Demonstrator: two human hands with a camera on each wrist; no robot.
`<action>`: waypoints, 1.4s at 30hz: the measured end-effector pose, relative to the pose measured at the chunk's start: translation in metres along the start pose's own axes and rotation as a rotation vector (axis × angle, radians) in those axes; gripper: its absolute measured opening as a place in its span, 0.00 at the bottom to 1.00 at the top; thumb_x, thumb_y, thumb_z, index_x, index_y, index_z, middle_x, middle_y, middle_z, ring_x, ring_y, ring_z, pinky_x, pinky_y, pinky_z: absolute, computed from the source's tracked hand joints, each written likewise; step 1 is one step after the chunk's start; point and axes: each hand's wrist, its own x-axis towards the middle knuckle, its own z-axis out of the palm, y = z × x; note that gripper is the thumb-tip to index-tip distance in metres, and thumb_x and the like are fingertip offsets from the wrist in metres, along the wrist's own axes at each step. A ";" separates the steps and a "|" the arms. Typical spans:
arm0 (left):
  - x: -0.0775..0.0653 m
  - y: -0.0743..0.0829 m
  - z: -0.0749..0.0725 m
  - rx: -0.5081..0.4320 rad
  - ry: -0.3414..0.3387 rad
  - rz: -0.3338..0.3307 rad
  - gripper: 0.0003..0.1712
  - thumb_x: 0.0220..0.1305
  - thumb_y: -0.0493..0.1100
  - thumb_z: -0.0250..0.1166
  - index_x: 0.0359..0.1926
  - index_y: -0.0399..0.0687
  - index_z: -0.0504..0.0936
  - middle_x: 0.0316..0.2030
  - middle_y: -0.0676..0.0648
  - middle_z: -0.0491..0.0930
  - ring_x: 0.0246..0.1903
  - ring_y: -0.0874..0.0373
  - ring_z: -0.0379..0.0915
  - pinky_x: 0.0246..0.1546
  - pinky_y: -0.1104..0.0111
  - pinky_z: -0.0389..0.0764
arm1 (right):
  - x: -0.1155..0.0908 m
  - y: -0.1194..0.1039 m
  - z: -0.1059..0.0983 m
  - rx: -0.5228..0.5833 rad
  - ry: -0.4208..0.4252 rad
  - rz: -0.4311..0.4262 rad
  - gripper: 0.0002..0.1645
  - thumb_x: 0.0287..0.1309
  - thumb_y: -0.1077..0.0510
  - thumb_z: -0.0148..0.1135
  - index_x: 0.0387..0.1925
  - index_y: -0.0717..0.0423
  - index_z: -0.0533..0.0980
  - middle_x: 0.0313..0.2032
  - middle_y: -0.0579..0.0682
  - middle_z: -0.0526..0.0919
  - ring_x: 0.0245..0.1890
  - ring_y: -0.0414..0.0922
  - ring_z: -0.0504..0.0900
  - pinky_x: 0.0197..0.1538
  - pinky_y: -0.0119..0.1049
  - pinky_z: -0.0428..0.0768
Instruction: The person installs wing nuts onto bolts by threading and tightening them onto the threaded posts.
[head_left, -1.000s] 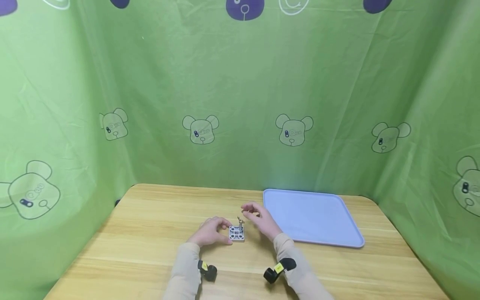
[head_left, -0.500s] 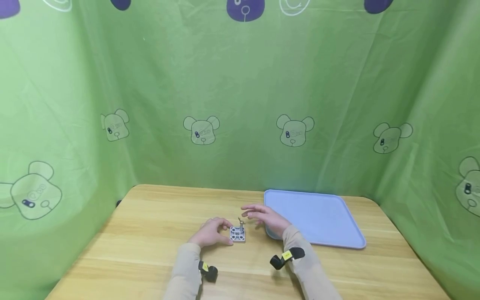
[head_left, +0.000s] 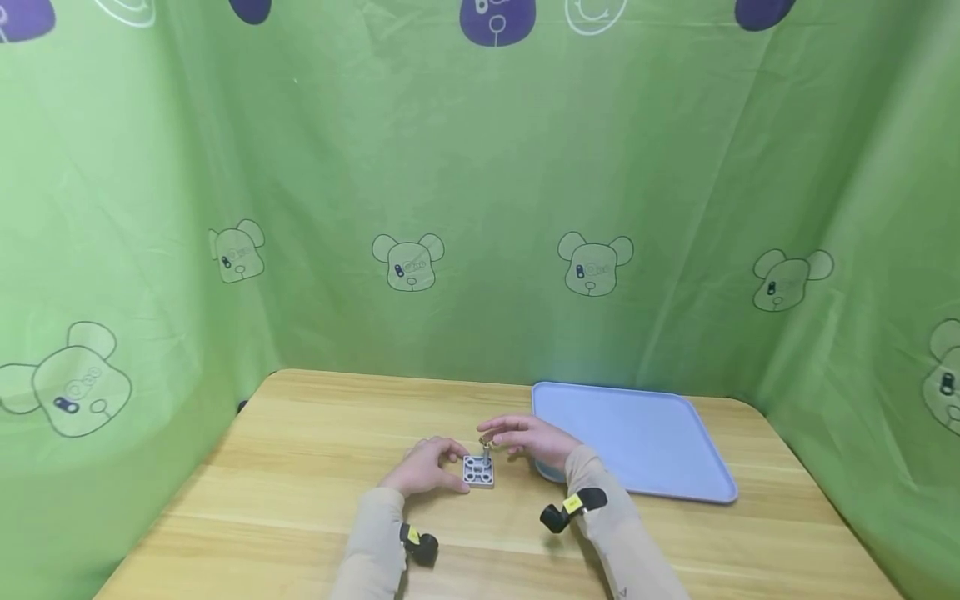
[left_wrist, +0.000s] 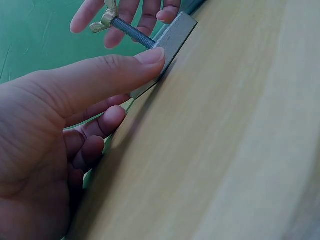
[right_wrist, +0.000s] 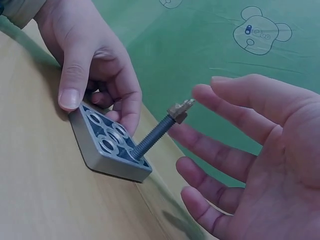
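A grey square block (head_left: pixel 478 477) with round holes lies on the table. My left hand (head_left: pixel 424 468) grips its left side, thumb on the near edge and fingers on the far one, as the left wrist view also shows. From one corner hole rises a threaded rod (right_wrist: pixel 154 136), carrying a brass wing nut (right_wrist: pixel 178 111) at its top. Beside the nut is my right hand (right_wrist: pixel 255 145), its fingers spread and lightly bent. The index fingertip is right at a wing; whether it touches, I cannot tell. Nothing is pinched between right thumb and fingers.
A pale blue tray (head_left: pixel 637 487) lies on the wooden table (head_left: pixel 315 467) at the back right, its near-left corner partly behind my right wrist. Green printed cloth (head_left: pixel 480 333) hangs round the table's back and sides.
My right hand drew back a little to the right, then came in again to the wing nut, whose wings now look turned. The left hand keeps its grip on the block.
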 end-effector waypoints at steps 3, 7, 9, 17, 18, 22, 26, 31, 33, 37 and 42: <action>0.001 -0.001 0.000 0.000 0.001 0.005 0.30 0.39 0.54 0.79 0.48 0.59 0.82 0.42 0.54 0.78 0.44 0.58 0.68 0.51 0.53 0.70 | 0.001 0.000 0.001 -0.019 -0.010 0.004 0.24 0.65 0.55 0.56 0.62 0.54 0.72 0.62 0.61 0.75 0.53 0.42 0.76 0.50 0.43 0.76; 0.002 -0.002 0.001 -0.001 0.000 0.007 0.30 0.39 0.54 0.79 0.47 0.59 0.82 0.42 0.54 0.78 0.43 0.58 0.68 0.50 0.54 0.69 | 0.001 -0.002 0.003 -0.022 -0.013 0.007 0.24 0.65 0.54 0.57 0.62 0.54 0.73 0.60 0.57 0.78 0.54 0.41 0.77 0.50 0.43 0.75; 0.003 -0.004 0.001 0.001 0.001 0.008 0.30 0.39 0.55 0.79 0.47 0.59 0.82 0.41 0.55 0.78 0.43 0.58 0.68 0.50 0.54 0.69 | 0.000 -0.003 0.004 -0.021 -0.015 0.007 0.24 0.65 0.55 0.57 0.61 0.55 0.73 0.59 0.57 0.79 0.53 0.41 0.77 0.50 0.43 0.75; 0.003 -0.003 0.002 -0.002 0.006 0.011 0.30 0.39 0.54 0.79 0.47 0.59 0.82 0.41 0.54 0.78 0.44 0.58 0.68 0.50 0.54 0.69 | -0.001 -0.004 0.007 -0.012 -0.014 0.011 0.23 0.64 0.56 0.57 0.60 0.56 0.74 0.58 0.56 0.79 0.52 0.42 0.78 0.50 0.42 0.75; 0.003 -0.003 0.001 -0.001 0.007 0.011 0.30 0.39 0.54 0.79 0.47 0.59 0.82 0.41 0.54 0.78 0.44 0.58 0.68 0.51 0.53 0.69 | -0.001 -0.003 0.007 -0.009 -0.012 0.012 0.23 0.64 0.56 0.58 0.60 0.56 0.74 0.58 0.55 0.80 0.52 0.42 0.78 0.50 0.42 0.74; 0.002 -0.002 0.001 -0.001 0.006 0.009 0.30 0.39 0.54 0.79 0.47 0.59 0.82 0.42 0.54 0.78 0.44 0.58 0.68 0.51 0.53 0.69 | 0.000 -0.001 0.008 0.001 0.000 0.011 0.24 0.62 0.55 0.60 0.59 0.56 0.75 0.57 0.54 0.81 0.51 0.41 0.78 0.49 0.42 0.74; 0.001 -0.001 0.001 -0.003 0.004 0.011 0.30 0.39 0.54 0.79 0.47 0.58 0.82 0.42 0.54 0.78 0.44 0.58 0.68 0.51 0.53 0.69 | 0.000 -0.001 0.009 0.003 0.007 0.010 0.23 0.62 0.55 0.61 0.58 0.56 0.75 0.56 0.54 0.81 0.51 0.41 0.78 0.50 0.42 0.74; 0.000 0.000 0.001 -0.007 0.003 0.016 0.30 0.39 0.53 0.79 0.47 0.58 0.82 0.42 0.53 0.78 0.44 0.58 0.68 0.51 0.53 0.69 | -0.001 -0.001 0.010 0.003 0.005 -0.003 0.22 0.64 0.54 0.58 0.58 0.57 0.75 0.55 0.54 0.81 0.51 0.42 0.77 0.49 0.43 0.75; 0.000 0.000 0.001 -0.009 0.003 0.016 0.30 0.39 0.53 0.79 0.47 0.58 0.82 0.42 0.53 0.78 0.44 0.58 0.68 0.51 0.53 0.69 | -0.001 -0.001 0.010 0.001 0.006 -0.007 0.22 0.64 0.54 0.57 0.58 0.58 0.75 0.55 0.54 0.81 0.50 0.42 0.77 0.49 0.43 0.75; 0.000 0.000 0.001 -0.008 0.002 0.016 0.30 0.39 0.54 0.79 0.48 0.57 0.82 0.42 0.53 0.78 0.44 0.57 0.68 0.51 0.53 0.69 | -0.002 0.000 0.010 0.000 0.013 -0.005 0.22 0.65 0.54 0.57 0.58 0.57 0.76 0.55 0.53 0.82 0.51 0.42 0.77 0.49 0.42 0.75; 0.001 -0.001 0.001 0.003 0.007 0.025 0.30 0.39 0.54 0.78 0.48 0.57 0.82 0.41 0.54 0.78 0.44 0.58 0.68 0.51 0.52 0.69 | -0.002 0.002 0.012 0.002 0.044 0.001 0.22 0.63 0.53 0.59 0.57 0.57 0.76 0.56 0.53 0.81 0.51 0.42 0.78 0.49 0.41 0.75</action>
